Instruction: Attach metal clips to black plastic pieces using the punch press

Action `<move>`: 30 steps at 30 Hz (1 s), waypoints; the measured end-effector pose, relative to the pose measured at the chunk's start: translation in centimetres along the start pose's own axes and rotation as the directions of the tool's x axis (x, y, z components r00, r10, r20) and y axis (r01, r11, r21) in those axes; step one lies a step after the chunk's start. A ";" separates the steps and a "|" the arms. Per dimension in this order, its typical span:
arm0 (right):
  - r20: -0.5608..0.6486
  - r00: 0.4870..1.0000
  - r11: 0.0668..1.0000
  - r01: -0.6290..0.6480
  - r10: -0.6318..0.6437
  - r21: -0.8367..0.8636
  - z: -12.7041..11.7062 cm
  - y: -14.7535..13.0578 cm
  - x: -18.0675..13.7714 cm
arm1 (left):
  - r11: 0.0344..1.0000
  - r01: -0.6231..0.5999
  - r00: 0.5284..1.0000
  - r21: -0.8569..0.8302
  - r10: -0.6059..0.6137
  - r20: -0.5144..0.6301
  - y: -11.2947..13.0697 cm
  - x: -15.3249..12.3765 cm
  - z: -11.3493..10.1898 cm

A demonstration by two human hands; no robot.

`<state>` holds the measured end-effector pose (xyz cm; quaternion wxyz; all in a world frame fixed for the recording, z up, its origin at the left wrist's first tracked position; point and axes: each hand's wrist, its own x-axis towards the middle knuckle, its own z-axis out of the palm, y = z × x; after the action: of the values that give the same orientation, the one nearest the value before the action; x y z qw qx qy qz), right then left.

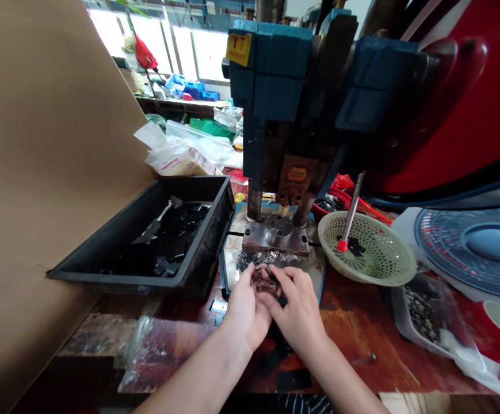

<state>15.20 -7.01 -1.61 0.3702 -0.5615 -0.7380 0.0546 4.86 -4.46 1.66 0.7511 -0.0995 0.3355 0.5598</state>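
My left hand (245,307) and my right hand (298,303) meet in front of a blue bench press (271,75). Between their curled fingers is a cluster of small, shiny dark pieces (266,283), partly hidden; I cannot make out their exact kind. Just beyond the fingertips, small bright metal bits (282,256) lie scattered on the press's base plate (314,265). A steel die block (256,237) with a round plate on top sits behind them, under the press ram.
Left stands a black bin (206,253) holding dark flat pieces, beside a large cardboard sheet (51,132). A pale green basket (388,270) with a red-tipped metal rod (351,213) is at right. Beyond it are a fan (491,241) and a tray of small metal parts (422,313).
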 end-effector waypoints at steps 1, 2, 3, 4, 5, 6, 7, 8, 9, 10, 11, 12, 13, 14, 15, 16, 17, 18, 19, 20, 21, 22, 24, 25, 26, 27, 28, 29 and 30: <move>-0.006 1.000 1.000 -0.002 0.002 -0.006 0.1 -0.1 0.0 | 1.000 0.005 1.000 0.017 -0.005 -0.002 0.0 -0.1 0.1; -0.015 1.000 1.000 -0.005 0.005 -0.009 0.2 -0.3 0.0 | 0.999 0.012 1.000 0.035 -0.012 0.000 0.0 -0.2 0.1; -0.025 1.000 1.000 -0.007 0.006 -0.010 0.3 -0.4 0.0 | 0.999 0.018 1.000 0.049 -0.018 0.003 0.0 -0.2 0.1; -0.036 0.999 1.000 -0.007 0.006 -0.009 0.4 -0.5 0.0 | 0.998 0.021 1.000 0.057 -0.022 0.006 0.0 -0.3 0.1; -0.049 0.999 1.000 -0.005 0.005 -0.006 0.5 -0.6 0.0 | 0.998 0.024 1.000 0.062 -0.024 0.008 0.1 -0.3 0.0; -0.065 0.998 1.000 -0.002 0.002 -0.003 0.7 -0.7 -0.1 | 0.997 0.026 1.000 0.066 -0.027 0.012 0.1 -0.3 -0.1; -0.082 0.997 1.000 0.001 -0.002 -0.002 0.8 -0.8 -0.2 | 0.997 0.029 0.999 0.069 -0.030 0.019 0.2 -0.3 -0.3; -0.098 0.995 1.000 0.004 -0.004 0.000 1.0 -0.9 -0.3 | 0.997 0.033 0.999 0.074 -0.035 0.026 0.3 -0.3 -0.4; -0.112 0.994 1.000 0.004 -0.003 0.004 1.2 -1.0 -0.4 | 0.996 0.035 0.999 0.082 -0.038 0.033 0.3 -0.2 -0.6; -0.123 0.992 1.000 0.001 0.000 0.012 1.4 -1.1 -0.5 | 0.996 0.032 0.999 0.089 -0.036 0.037 0.4 -0.2 -0.7; -0.135 0.991 1.000 -0.006 0.009 0.023 1.5 -1.2 -0.6 | 0.996 0.021 0.999 0.092 -0.024 0.037 0.5 -0.2 -0.8; -0.146 0.989 0.999 -0.016 0.022 0.038 1.6 -1.3 -0.7 | 0.996 0.003 0.999 0.093 -0.006 0.036 0.5 -0.2 -0.9; -0.155 0.987 0.998 -0.027 0.035 0.055 1.7 -1.4 -0.7 | 0.995 -0.015 0.999 0.094 0.012 0.033 0.6 -0.3 -0.9; -0.161 0.986 0.997 -0.034 0.045 0.072 1.8 -1.4 -0.7 | 0.995 -0.030 0.999 0.096 0.027 0.031 0.6 -0.3 -0.9; -0.165 0.985 0.996 -0.037 0.050 0.087 1.9 -1.5 -0.7 | 0.994 -0.037 0.999 0.100 0.034 0.029 0.6 -0.4 -0.9; -0.168 0.985 0.995 -0.035 0.051 0.096 1.9 -1.5 -0.7 | 0.994 -0.040 0.999 0.103 0.037 0.027 0.6 -0.4 -0.9; -0.171 0.984 0.994 -0.031 0.048 0.100 1.9 -1.4 -0.6 | 0.994 -0.044 0.999 0.105 0.041 0.028 0.5 -0.3 -0.9; -0.173 0.984 0.995 -0.024 0.041 0.100 1.9 -1.4 -0.6 | 0.993 -0.049 0.998 0.105 0.046 0.032 0.5 -0.3 -0.8; -0.174 0.984 0.995 -0.015 0.031 0.095 2.0 -1.4 -0.5 | 0.993 -0.056 0.998 0.104 0.052 0.040 0.5 -0.2 -0.8; -0.169 0.985 0.996 -0.004 0.019 0.087 2.0 -1.4 -0.5 | 0.992 -0.067 0.997 0.102 0.062 0.052 0.4 -0.1 -0.8; -0.158 0.987 0.997 0.009 0.003 0.076 2.0 -1.4 -0.5 | 0.992 -0.078 0.995 0.103 0.072 0.068 0.4 0.0 -0.7; -0.142 0.990 0.998 0.025 -0.016 0.061 2.1 -1.4 -0.4 | 0.991 -0.085 0.994 0.106 0.077 0.081 0.3 0.0 -0.6; -0.103 0.993 0.998 0.064 -0.062 0.019 2.0 -1.3 -0.2 | 0.988 -0.087 0.993 0.127 0.075 0.091 0.3 0.1 -0.5; -0.085 0.993 0.996 0.085 -0.084 0.001 1.9 -1.2 0.0 | 0.987 -0.078 0.994 0.142 0.067 0.084 0.3 0.1 -0.5; -0.069 0.992 0.995 0.101 -0.101 -0.009 1.8 -1.1 0.3 | 0.986 -0.060 0.996 0.154 0.049 0.074 0.3 0.1 -0.5; -0.053 0.993 0.994 0.108 -0.108 -0.007 1.7 -1.0 0.5 | 0.986 -0.042 0.997 0.161 0.031 0.065 0.3 0.0 -0.5; -0.038 0.994 0.995 0.099 -0.098 0.009 1.6 -0.9 0.8 | 0.986 -0.032 0.998 0.161 0.021 0.066 0.3 -0.2 -0.6; -0.026 0.997 0.997 0.070 -0.069 0.033 1.5 -0.7 1.1 | 0.987 -0.030 0.997 0.158 0.018 0.076 0.3 -0.3 -0.7; -0.017 1.000 0.998 0.026 -0.025 0.061 1.5 -0.6 1.3 | 0.987 -0.036 0.996 0.158 0.022 0.092 0.3 -0.5 -0.9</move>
<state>13.70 -5.57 -1.78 0.3938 -0.5410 -0.7400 0.0683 4.16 -5.17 1.34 0.7627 -0.0090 0.3465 0.5460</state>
